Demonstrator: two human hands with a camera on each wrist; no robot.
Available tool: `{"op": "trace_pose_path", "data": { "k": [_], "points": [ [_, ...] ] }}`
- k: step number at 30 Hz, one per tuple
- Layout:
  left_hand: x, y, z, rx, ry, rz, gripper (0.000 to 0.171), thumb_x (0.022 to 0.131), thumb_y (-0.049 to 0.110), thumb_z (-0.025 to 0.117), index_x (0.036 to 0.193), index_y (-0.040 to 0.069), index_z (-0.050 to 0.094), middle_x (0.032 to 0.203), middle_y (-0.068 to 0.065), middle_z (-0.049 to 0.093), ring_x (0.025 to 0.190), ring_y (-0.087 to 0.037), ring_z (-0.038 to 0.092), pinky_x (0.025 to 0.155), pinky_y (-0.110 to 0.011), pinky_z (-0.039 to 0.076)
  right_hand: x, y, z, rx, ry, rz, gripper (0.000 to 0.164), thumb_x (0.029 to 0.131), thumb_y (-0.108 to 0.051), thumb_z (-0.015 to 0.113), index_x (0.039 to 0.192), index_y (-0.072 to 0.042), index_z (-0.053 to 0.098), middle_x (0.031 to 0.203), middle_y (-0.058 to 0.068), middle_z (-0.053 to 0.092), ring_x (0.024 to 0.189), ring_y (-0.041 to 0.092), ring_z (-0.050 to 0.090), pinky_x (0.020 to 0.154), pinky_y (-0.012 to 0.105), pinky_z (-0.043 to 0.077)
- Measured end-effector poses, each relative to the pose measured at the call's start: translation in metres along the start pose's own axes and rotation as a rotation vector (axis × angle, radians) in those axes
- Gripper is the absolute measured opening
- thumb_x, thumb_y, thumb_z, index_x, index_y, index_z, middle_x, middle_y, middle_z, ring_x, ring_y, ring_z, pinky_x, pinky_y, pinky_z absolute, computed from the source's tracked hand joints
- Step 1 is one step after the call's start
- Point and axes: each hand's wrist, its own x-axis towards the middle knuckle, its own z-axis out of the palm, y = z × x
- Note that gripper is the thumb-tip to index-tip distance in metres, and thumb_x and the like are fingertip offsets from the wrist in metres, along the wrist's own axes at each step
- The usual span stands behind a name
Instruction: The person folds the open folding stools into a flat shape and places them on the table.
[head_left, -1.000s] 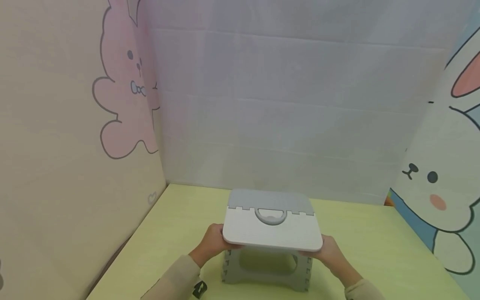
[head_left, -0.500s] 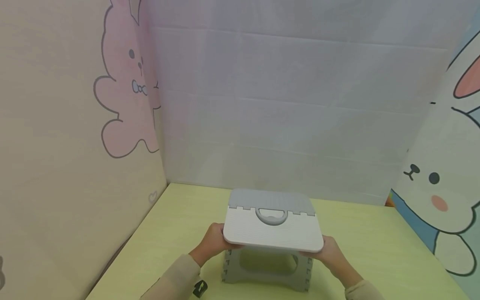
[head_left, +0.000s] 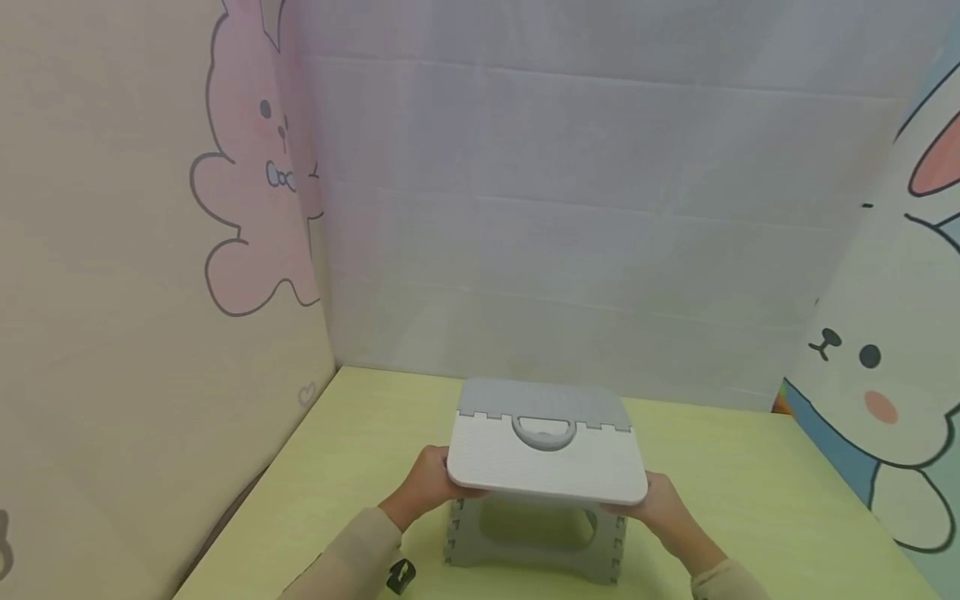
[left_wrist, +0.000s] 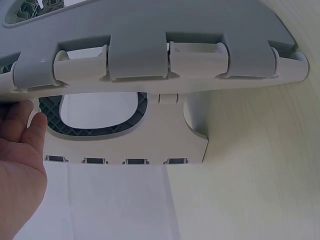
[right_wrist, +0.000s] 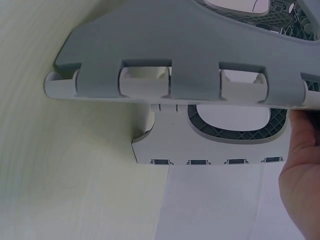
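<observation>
A folding step stool stands unfolded and upright on the yellow table, its top half grey and half white with a grey carry handle in the middle. My left hand grips the left side of the top near the front corner, and my right hand grips the right side in the same way. Fingers reach under the edge, where the top hides them in the head view. Both wrist views look at the stool's hinged side panels; the left hand and right hand show only partly.
Yellow table surface surrounds the stool. Behind it hangs a pale sheet. Cartoon-printed sheets stand on the left and right. A small black tag shows beside my left sleeve.
</observation>
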Motion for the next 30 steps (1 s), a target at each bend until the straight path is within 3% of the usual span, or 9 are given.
{"op": "trace_pose_path", "data": {
  "k": [17, 30],
  "points": [
    [0.0011, -0.0035, -0.0010, 0.000, -0.025, -0.019, 0.042, 0.067, 0.001, 0.083, 0.105, -0.010, 0.067, 0.099, -0.020, 0.070, 0.085, -0.008, 0.065, 0.075, -0.024, 0.053, -0.0004, 0.0026, -0.0012, 0.031, -0.048, -0.042, 0.056, 0.071, -0.003, 0.077, 0.117, 0.019, 0.054, 0.109, 0.029, 0.064, 0.091, 0.019, 0.065, 0.081, 0.035, 0.054],
    [0.0001, -0.0051, -0.0027, 0.046, -0.034, -0.015, 0.039, 0.067, 0.003, 0.083, 0.101, -0.009, 0.069, 0.094, -0.019, 0.071, 0.079, -0.004, 0.063, 0.071, -0.024, 0.053, 0.0001, 0.0042, 0.0017, 0.013, -0.036, -0.014, 0.056, 0.072, -0.002, 0.076, 0.118, 0.018, 0.054, 0.110, 0.028, 0.064, 0.095, 0.028, 0.065, 0.083, 0.041, 0.053]
  ]
}}
